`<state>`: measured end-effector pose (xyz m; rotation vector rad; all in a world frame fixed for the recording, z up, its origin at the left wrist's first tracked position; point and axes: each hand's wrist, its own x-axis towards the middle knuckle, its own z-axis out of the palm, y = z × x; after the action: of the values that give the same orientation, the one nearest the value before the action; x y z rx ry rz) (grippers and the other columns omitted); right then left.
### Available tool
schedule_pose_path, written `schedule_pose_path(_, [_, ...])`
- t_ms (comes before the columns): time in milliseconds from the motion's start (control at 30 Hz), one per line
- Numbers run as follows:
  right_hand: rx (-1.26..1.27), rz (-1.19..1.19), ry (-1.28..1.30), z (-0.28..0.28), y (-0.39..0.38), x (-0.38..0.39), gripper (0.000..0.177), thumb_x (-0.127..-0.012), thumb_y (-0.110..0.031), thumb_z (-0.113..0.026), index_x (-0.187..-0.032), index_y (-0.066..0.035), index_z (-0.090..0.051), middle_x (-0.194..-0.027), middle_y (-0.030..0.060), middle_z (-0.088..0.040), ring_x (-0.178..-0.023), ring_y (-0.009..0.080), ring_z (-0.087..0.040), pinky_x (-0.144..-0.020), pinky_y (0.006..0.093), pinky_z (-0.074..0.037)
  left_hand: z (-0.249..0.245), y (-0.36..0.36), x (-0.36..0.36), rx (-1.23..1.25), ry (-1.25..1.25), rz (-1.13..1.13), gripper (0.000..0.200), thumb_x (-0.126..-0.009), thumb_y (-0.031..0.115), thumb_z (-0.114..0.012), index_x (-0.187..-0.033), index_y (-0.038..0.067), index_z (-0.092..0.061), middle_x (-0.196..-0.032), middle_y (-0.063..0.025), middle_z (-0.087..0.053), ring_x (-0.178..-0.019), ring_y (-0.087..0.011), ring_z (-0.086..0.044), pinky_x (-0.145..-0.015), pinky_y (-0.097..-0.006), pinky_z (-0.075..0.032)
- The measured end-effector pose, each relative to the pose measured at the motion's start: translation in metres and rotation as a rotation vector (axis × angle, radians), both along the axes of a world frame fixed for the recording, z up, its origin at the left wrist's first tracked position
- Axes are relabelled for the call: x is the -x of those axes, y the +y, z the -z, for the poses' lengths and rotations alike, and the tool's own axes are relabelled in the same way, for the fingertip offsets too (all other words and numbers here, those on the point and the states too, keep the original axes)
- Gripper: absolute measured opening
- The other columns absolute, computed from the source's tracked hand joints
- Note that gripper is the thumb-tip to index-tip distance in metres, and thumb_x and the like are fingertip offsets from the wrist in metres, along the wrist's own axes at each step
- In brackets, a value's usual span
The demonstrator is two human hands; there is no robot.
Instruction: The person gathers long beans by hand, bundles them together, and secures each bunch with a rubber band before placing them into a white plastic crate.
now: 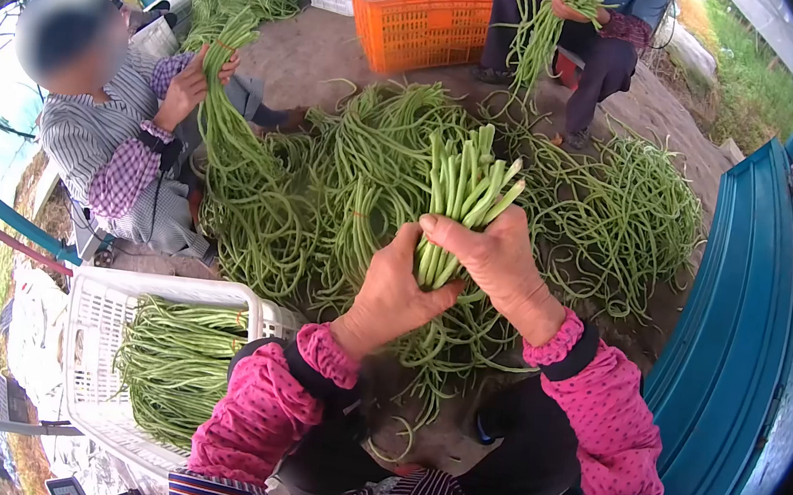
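Observation:
A bunch of long green beans (460, 181) stands upright in front of me, its cut ends at the top and its tails hanging toward the ground. My left hand (396, 288) is closed round its lower left side. From the right, my right hand (498, 261) grips the same bunch, the thumb laid across the front of the stems. Behind and below it spreads a large heap of loose long beans (370, 144) on the ground. Pink dotted sleeves cover both my forearms.
At my lower left stands a white crate (257, 314) holding bundled beans (176, 364). Blue-green metal panels (727, 361) rise on the right. A person (121, 131) at left holds a bean bunch; another person (582, 52) sits at the back right beside an orange crate (416, 20).

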<state>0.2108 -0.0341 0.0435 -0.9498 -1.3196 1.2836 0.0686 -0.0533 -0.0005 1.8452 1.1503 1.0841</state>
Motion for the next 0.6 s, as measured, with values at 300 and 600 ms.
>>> schedule_pose_path(300, [-0.041, -0.089, -0.067, -0.015, 0.003, -0.009, 0.025, -0.077, -0.014, -0.071, -0.095, 0.001, -0.064, -0.079, 0.0024, -0.065, -0.07, 0.0092, -0.06, -0.062, 0.0255, -0.05, -0.001, 0.014, 0.013, 0.696, -0.544, 0.547, 0.056, -0.071, 0.003, -0.076, -0.121, 0.0, -0.051, -0.1, -0.0101, -0.064, -0.093, -0.0176, -0.062, -0.088, -0.0333, -0.05])
schedule_pose_path(600, [0.061, -0.15, -0.1, -0.024, 0.0, -0.016, 0.018, -0.077, -0.013, -0.07, -0.09, -0.001, -0.067, -0.078, 0.0032, -0.066, -0.067, 0.0088, -0.061, -0.059, 0.0251, -0.05, -0.005, 0.006, 0.01, 0.697, -0.523, 0.47, 0.046, -0.076, 0.024, -0.076, -0.108, -0.003, -0.057, -0.095, -0.0127, -0.066, -0.089, -0.0211, -0.065, -0.08, -0.0341, -0.053])
